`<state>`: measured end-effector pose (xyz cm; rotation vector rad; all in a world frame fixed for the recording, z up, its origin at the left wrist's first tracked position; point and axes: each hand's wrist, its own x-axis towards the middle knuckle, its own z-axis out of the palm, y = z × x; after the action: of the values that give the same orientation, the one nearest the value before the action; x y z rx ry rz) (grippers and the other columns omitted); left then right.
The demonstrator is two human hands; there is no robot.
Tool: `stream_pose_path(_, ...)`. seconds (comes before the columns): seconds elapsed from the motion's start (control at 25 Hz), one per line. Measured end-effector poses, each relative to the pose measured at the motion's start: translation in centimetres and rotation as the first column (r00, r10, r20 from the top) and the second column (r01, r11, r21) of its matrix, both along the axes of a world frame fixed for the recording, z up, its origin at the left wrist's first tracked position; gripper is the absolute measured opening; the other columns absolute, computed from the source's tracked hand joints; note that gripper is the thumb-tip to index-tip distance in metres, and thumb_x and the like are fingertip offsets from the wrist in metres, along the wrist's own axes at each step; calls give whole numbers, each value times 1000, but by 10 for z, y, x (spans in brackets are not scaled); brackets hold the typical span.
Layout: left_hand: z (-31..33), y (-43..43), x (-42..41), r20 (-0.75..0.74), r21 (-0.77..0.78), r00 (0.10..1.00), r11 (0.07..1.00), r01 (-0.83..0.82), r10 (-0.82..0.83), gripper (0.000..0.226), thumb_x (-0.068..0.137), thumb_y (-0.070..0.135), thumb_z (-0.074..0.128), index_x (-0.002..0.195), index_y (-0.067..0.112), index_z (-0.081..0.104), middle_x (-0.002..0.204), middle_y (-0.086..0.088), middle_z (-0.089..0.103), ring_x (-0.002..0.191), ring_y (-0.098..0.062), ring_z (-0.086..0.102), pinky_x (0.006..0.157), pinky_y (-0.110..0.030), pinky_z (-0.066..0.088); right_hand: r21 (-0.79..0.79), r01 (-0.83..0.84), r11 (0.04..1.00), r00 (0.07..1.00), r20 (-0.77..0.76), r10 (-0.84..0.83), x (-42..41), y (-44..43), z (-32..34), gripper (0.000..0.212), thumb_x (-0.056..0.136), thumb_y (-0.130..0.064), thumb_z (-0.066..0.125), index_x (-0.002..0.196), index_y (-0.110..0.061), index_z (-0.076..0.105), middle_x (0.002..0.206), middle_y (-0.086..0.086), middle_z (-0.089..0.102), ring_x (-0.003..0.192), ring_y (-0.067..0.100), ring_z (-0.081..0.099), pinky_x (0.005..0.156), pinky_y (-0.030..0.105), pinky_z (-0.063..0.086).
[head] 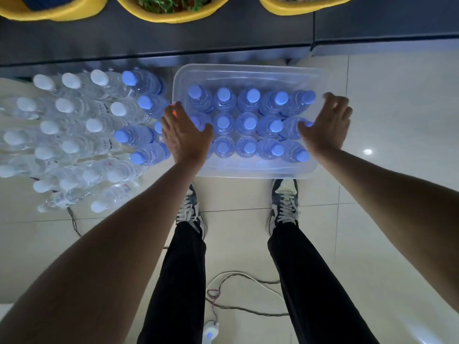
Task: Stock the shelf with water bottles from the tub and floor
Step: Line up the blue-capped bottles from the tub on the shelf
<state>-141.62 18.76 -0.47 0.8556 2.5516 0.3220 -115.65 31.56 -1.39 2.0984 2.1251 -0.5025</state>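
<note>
Below, glossy pale tiles (pixel 397 120), dark shelf base (pixel 223 40), clear tub (pixel 248 69) of bottles (pixel 253 95), left hand (pixel 186 137) and right hand (pixel 327 127), grips spread

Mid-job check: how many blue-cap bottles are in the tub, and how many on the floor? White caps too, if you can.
Blue-cap bottles in the tub: 15, two partly under the left hand
Blue-cap bottles on the floor: 5
White-cap bottles: too blurred to count
Total blue-cap: 20
</note>
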Motion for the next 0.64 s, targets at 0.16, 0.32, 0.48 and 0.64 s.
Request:
stream_pose_path(0.16, 13, 8, 52, -83, 125, 861, 852, 509, -502, 53, 80, 36, 65, 124, 7, 59, 127, -15, 58, 118, -37, 52, 96, -45, 38, -152, -323, 934, 939, 73, 337, -2, -14, 3, 58, 85, -21, 69, 137, -7, 46, 132, 20, 47, 122, 41, 47, 103, 49, 41)
stream_pose_path(0.32, -3, 42, 106, -71, -6, 651, 653, 757, -755, 48, 86, 34, 60, 126, 9, 56, 126, -12, 55, 123, -34, 48, 97, -40, 32, -264, -260, 929, 958, 53, 283, 3, -15, -8, 52, 87, -1, 60, 136, -6, 43, 129, 21, 46, 121, 42, 47, 82, 49, 51)
stream_pose_path(0.48, -32, 74, 143, -5, -218, 665, 649, 729, -747, 52, 91, 31, 62, 137, 11, 48, 126, -12, 59, 124, -32, 48, 104, -39, 30, -362, -216, 907, 973, -2, 231, 6, -8, -23, 52, 91, -3, 56, 141, -11, 42, 127, 21, 49, 112, 44, 60, 78, 44, 45)
stream_pose_path(0.64, -45, 88, 140, 21, -250, 666, 641, 726, -746, 57, 85, 18, 66, 139, 14, 46, 115, -12, 69, 114, -33, 60, 102, -39, 33, -369, -89, 925, 988, -151, 35, 6, -2, -36, 62, 89, -6, 61, 148, -16, 44, 127, 16, 63, 121, 36, 59, 92, 40, 47)
